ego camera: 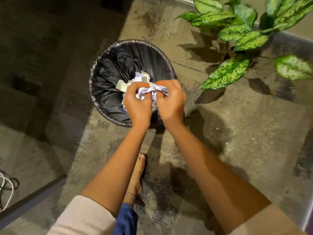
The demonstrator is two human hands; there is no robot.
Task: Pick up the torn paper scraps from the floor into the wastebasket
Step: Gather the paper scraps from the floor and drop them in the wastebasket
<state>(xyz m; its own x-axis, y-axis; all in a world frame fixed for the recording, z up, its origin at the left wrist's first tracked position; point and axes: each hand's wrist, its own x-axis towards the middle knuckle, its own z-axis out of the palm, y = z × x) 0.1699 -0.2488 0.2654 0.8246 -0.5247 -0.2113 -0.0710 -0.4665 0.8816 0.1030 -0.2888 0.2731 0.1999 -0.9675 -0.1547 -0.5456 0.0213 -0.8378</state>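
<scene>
1. Speckled floor (237, 167) lies bare nearer than the grip, beside a bare foot (138, 173).
2. Left hand (138, 106) and right hand (171, 102) clamp together on crumpled paper scraps (152, 92).
3. Just beyond, the wastebasket (108, 53) rim rings loose scraps (140, 77).
4. Farther right stands a leafy plant (237, 31).

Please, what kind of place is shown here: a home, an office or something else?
Probably a room in a home. A patterned carpet covers the floor, a leafy houseplant stands beside a lined wastebasket, and the person's foot is bare.
</scene>
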